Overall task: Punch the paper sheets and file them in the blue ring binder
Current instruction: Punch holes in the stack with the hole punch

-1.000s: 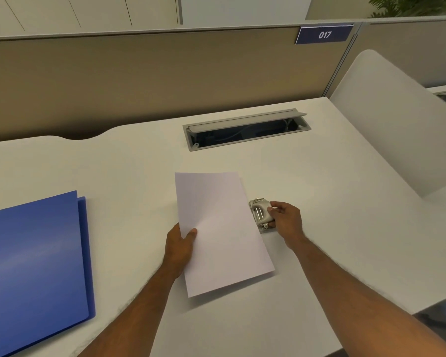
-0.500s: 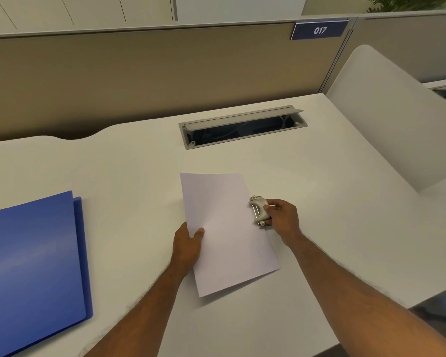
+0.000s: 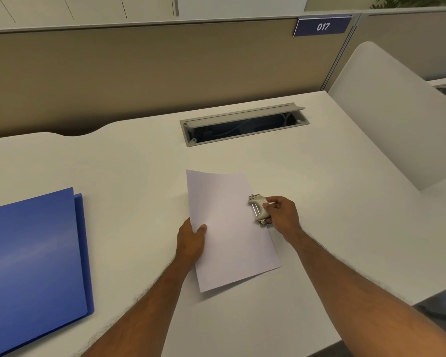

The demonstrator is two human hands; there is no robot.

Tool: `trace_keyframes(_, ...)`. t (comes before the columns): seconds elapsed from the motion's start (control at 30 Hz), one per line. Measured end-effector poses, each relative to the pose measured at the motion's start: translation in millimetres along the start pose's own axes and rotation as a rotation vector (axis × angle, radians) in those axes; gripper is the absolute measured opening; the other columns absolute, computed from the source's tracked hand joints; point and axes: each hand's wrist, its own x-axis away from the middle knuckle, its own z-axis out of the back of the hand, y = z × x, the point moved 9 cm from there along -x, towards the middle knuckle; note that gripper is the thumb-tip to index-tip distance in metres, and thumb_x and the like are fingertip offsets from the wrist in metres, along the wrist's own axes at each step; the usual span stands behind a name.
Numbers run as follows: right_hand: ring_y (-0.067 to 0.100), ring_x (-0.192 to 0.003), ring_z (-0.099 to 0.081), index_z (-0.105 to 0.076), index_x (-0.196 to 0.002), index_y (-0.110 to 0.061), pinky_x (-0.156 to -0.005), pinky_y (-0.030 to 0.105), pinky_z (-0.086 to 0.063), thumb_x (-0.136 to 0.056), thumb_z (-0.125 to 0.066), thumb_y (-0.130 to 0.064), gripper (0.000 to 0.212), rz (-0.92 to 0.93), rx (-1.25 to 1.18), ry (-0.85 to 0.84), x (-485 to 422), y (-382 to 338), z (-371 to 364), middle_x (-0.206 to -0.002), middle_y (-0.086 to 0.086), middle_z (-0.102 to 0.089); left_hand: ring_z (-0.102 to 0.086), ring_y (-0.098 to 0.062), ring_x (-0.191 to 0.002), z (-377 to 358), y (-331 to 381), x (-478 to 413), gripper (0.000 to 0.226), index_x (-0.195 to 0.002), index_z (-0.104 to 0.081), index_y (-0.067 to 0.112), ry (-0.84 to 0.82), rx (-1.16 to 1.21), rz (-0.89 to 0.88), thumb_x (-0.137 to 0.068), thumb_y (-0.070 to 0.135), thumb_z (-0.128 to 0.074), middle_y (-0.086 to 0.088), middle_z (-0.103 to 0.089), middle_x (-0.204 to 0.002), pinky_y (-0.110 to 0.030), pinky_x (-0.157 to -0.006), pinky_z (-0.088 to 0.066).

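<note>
White paper sheets (image 3: pixel 228 228) lie on the white desk (image 3: pixel 139 163) in front of me, their far edge slightly curled up. My left hand (image 3: pixel 191 239) pinches the sheets at their left edge, thumb on top. A small grey hole punch (image 3: pixel 258 210) sits over the right edge of the sheets. My right hand (image 3: pixel 281 215) grips the punch from the right side. The blue ring binder (image 3: pixel 34 264) lies closed at the left of the desk, apart from both hands.
An open grey cable tray (image 3: pixel 243 123) is sunk into the desk behind the paper. A beige partition (image 3: pixel 152 68) closes the back, with a "017" sign (image 3: pixel 322 27). A white divider panel (image 3: pixel 397 114) rises at the right. The desk's front edge runs at lower right.
The paper has slid right, so its right edge now sits further into the punch. Both hands kept their hold. The far edge of the sheets has curled up a little.
</note>
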Motion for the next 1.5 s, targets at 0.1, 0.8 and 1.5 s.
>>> trace_keyframes(0.1,0.025,-0.076,-0.067,-0.067,-0.093,-0.013,-0.074,0.04,-0.057,-0.082,-0.07,-0.015,0.011,-0.005,0.045,0.024,-3.0,-0.5,4.7,-0.084,0.007,-0.069,-0.06,-0.031,-0.11,-0.8,-0.6,-1.4,0.036,-0.128,-0.054,0.007,-0.008,-0.017,0.02,-0.093,0.01,-0.052,-0.012,-0.062,-0.124,-0.041,-0.097,-0.048)
trace_keyframes(0.8,0.007,-0.038,-0.058,-0.068,-0.095,-0.001,-0.038,0.012,-0.039,-0.086,-0.07,-0.014,0.016,-0.128,0.097,-0.116,3.9,-11.1,7.7,-0.067,0.011,-0.064,-0.058,-0.033,-0.114,2.7,0.9,-11.1,0.038,-0.13,-0.052,0.006,0.031,0.006,0.068,-0.093,0.013,-0.054,-0.012,-0.06,-0.128,-0.043,-0.1,-0.046)
trace_keyframes(1.5,0.015,-0.051,-0.055,-0.057,-0.064,-0.014,-0.047,0.02,-0.026,-0.076,-0.079,-0.035,0.033,-0.316,0.358,-0.246,-8.5,-2.8,14.3,-0.074,0.01,-0.063,-0.059,-0.032,-0.112,1.9,-2.7,-16.3,0.039,-0.13,-0.053,0.009,0.035,0.009,0.085,-0.092,0.016,-0.055,-0.011,-0.061,-0.127,-0.047,-0.1,-0.047)
